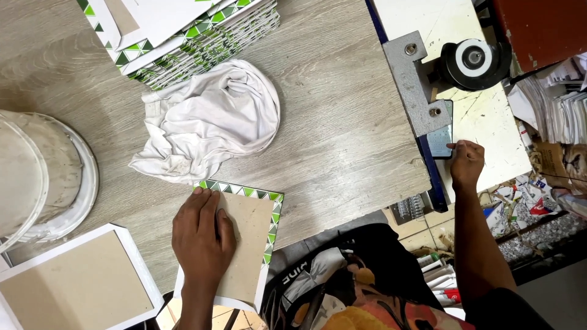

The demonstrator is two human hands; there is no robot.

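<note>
My left hand [202, 235] lies flat on a cardboard panel [247, 244] with a green and white triangle border, at the front edge of the wooden table [342, 134]. My right hand [466, 164] reaches out to the right and touches a dark phone [441, 140] lying on the white side table [489, 116], just below a grey metal plate [419, 85]. Neither hand grips anything.
A crumpled white cloth [211, 122] lies mid-table. Behind it sits a stack of green-patterned panels [183, 36]. A white bucket [43, 177] stands at left, a white-edged cardboard piece [73, 284] at front left. A black and white roller [474, 60] sits at the back right, paper stacks [562, 104] beyond.
</note>
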